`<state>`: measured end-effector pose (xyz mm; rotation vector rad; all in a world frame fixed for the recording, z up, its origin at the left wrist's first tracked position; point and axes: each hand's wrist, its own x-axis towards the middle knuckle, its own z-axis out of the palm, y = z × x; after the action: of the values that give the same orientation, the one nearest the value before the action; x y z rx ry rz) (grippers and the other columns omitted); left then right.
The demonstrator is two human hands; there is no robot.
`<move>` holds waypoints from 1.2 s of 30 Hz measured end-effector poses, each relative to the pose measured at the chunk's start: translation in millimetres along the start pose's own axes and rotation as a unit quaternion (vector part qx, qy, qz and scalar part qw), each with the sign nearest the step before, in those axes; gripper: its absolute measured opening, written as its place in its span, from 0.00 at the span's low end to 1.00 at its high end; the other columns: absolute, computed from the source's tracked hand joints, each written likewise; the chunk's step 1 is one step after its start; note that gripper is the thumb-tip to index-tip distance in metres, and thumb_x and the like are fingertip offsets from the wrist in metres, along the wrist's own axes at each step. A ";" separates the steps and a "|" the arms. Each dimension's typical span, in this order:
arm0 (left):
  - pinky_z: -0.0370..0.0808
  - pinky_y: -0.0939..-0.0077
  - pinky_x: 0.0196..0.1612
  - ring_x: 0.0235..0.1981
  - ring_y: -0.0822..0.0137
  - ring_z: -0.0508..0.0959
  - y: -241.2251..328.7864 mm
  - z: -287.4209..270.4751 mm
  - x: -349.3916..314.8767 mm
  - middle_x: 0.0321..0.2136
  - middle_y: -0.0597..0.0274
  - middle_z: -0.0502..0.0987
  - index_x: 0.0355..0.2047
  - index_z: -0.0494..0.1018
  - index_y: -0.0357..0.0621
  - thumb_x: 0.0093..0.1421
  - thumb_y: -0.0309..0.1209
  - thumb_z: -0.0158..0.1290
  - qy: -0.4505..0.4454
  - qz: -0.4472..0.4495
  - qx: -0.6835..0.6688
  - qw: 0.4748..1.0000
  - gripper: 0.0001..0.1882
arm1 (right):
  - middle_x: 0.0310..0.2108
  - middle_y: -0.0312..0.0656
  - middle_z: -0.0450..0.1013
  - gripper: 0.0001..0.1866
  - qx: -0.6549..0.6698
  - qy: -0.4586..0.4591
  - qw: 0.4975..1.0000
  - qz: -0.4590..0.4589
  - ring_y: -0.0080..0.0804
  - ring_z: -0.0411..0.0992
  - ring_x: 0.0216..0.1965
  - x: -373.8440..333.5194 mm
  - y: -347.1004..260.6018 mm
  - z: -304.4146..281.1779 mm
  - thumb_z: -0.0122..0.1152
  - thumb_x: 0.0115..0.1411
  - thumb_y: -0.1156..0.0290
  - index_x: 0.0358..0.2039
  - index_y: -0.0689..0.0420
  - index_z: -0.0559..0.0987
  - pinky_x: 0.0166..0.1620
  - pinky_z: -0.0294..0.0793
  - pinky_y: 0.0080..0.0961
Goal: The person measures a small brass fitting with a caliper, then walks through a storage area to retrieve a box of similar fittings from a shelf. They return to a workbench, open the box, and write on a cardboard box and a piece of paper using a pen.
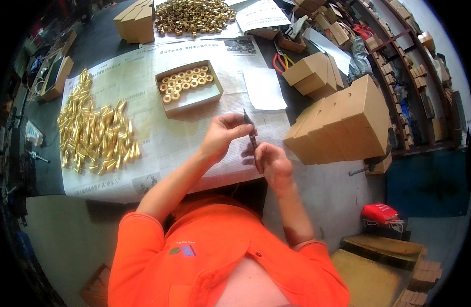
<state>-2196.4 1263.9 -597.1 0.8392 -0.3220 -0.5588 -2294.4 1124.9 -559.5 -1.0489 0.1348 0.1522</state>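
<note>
Over the newspaper's near edge, both hands are closed on a dark, slim, pen-like tool (251, 134) with a thin pointed upper end. My left hand (222, 135) pinches it near the middle between thumb and fingers. At its lower end, my right hand (273, 162) grips it, with the fingers partly hiding that end. Beyond them, an open cardboard box (197, 101) holds rows of brass ring-shaped fittings (186, 80), stood on end at its far side. To the left, a loose heap of brass tapered tubes (94, 130) lies on the newspaper (138, 117).
Many brass nuts (193, 18) are piled at the far side, beside upright cartons (135, 21). On the right stand more brown cartons (343, 123), a blank white sheet (264, 88) and red-handled pliers (280, 62). Shelving (414, 77) rises beyond, and a red bag (381, 213) sits below.
</note>
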 end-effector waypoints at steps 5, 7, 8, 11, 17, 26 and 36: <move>0.72 0.75 0.39 0.31 0.69 0.76 -0.6 -2.3 0.1 0.27 0.58 0.77 0.31 0.74 0.35 0.51 0.26 0.57 -0.001 0.011 0.008 1.000 0.08 | 0.32 0.46 0.70 0.18 0.036 -0.050 0.997 0.040 0.29 0.66 0.29 -1.4 -3.7 -14.1 0.41 0.31 0.76 0.25 0.66 0.73 0.34 0.65 0.18; 0.72 0.75 0.39 0.31 0.70 0.76 -1.8 -2.5 0.4 0.27 0.58 0.77 0.31 0.74 0.35 0.51 0.26 0.57 0.009 0.016 0.007 1.000 0.08 | 0.34 0.48 0.70 0.19 -0.125 -0.013 0.992 -0.005 0.31 0.68 0.31 -0.1 -0.5 -21.6 0.40 0.30 0.76 0.26 0.66 0.74 0.37 0.68 0.21; 0.72 0.75 0.39 0.31 0.70 0.76 -2.2 -2.4 1.3 0.27 0.58 0.77 0.31 0.74 0.35 0.51 0.26 0.57 0.014 0.017 0.011 1.000 0.08 | 0.34 0.48 0.70 0.20 -0.141 -0.015 0.989 -0.039 0.31 0.69 0.31 1.0 3.6 -25.4 0.40 0.31 0.76 0.27 0.66 0.74 0.37 0.69 0.22; 0.72 0.75 0.40 0.31 0.70 0.76 -2.4 -2.6 3.5 0.27 0.58 0.77 0.31 0.74 0.35 0.51 0.26 0.56 0.023 0.019 0.010 1.000 0.08 | 0.34 0.49 0.70 0.20 -0.132 -0.019 0.987 -0.093 0.30 0.69 0.30 3.6 11.5 -26.9 0.40 0.31 0.76 0.28 0.66 0.74 0.37 0.69 0.23; 0.73 0.76 0.39 0.30 0.71 0.76 -1.4 -4.1 1.8 0.27 0.59 0.77 0.30 0.74 0.35 0.51 0.25 0.56 0.027 0.008 0.005 1.000 0.07 | 0.33 0.48 0.70 0.18 0.086 -0.017 0.995 0.051 0.28 0.68 0.29 0.2 -5.7 -7.4 0.41 0.34 0.75 0.27 0.66 0.73 0.37 0.69 0.22; 0.73 0.77 0.39 0.29 0.71 0.76 -4.7 -6.3 4.5 0.27 0.59 0.77 0.31 0.74 0.35 0.51 0.25 0.56 0.045 0.025 0.008 0.999 0.07 | 0.31 0.46 0.71 0.19 -0.057 -0.001 0.998 -0.040 0.27 0.68 0.27 3.1 0.3 -11.4 0.41 0.37 0.76 0.30 0.67 0.74 0.31 0.67 0.19; 0.74 0.75 0.37 0.29 0.68 0.77 3.2 -14.7 6.7 0.27 0.58 0.77 0.31 0.73 0.36 0.52 0.25 0.56 0.075 0.047 -0.004 0.996 0.07 | 0.21 0.36 0.66 0.18 -0.104 0.009 0.994 -0.027 0.18 0.58 0.20 3.0 8.0 -13.1 0.40 0.34 0.79 0.26 0.69 0.76 0.24 0.55 0.13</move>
<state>-2182.8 1270.7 -603.6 0.8489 -0.2196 -0.4068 -2293.5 1117.7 -573.3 -1.2605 0.1081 0.1091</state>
